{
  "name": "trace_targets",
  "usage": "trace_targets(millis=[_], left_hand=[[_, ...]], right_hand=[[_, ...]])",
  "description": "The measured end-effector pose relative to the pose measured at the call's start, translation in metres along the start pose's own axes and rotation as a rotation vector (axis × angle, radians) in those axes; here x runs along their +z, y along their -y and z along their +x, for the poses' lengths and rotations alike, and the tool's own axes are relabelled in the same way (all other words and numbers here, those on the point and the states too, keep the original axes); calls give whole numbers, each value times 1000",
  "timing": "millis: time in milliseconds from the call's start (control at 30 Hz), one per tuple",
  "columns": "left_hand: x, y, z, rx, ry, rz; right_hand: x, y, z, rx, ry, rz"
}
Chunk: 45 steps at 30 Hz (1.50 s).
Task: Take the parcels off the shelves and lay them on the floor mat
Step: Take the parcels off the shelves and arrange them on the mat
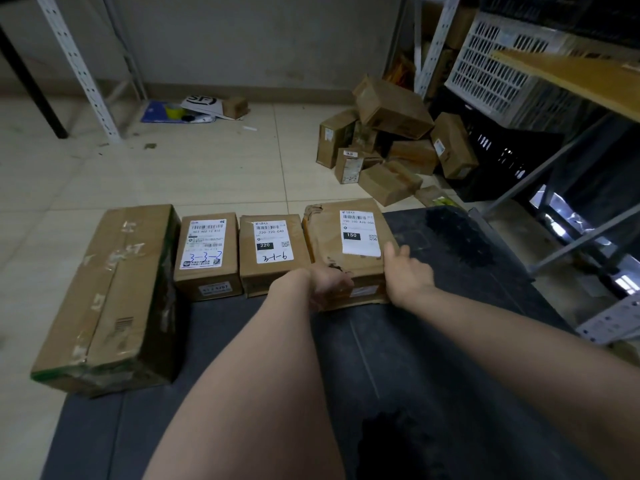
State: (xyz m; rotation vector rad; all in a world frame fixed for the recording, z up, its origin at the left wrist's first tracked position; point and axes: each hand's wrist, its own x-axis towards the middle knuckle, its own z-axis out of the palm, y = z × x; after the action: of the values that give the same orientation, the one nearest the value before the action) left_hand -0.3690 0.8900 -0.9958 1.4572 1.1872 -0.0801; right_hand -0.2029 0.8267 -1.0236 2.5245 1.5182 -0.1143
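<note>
Both bare arms reach forward to one parcel. Left hand (pixel 329 282) curls round the near left corner of the 150 parcel (pixel 346 237). Right hand (pixel 408 271) lies with straight fingers along its right edge, thumb on top, apparently squaring it into the row. The parcel sits on the dark floor mat (pixel 433 341), just beside the 220 parcel (pixel 273 251). Next comes a parcel inked 3-3-2 (pixel 207 251), then a long taped box (pixel 107 296). Labels face up, likely for reading. Farther right, a heap of boxes (pixel 391 143) lies by the shelving (pixel 568 67). A far envelope (pixel 202 103) reads SF.
</note>
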Motion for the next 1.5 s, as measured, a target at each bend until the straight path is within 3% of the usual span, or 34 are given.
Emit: trace_targets(millis=[633, 900, 1067, 1333, 1500], left_hand=[[5, 0, 20, 60, -176, -84], [4, -2, 15, 67, -198, -13], [14, -28, 0, 61, -341, 147], [84, -138, -54, 411, -320, 102], [175, -215, -128, 739, -112, 20]], right_hand=[[-3, 8, 18, 4, -60, -31], [-5, 9, -1, -29, -3, -112], [-11, 0, -27, -70, 22, -129], [-86, -57, -96, 116, -37, -71], [-167, -141, -171, 300, -118, -125]])
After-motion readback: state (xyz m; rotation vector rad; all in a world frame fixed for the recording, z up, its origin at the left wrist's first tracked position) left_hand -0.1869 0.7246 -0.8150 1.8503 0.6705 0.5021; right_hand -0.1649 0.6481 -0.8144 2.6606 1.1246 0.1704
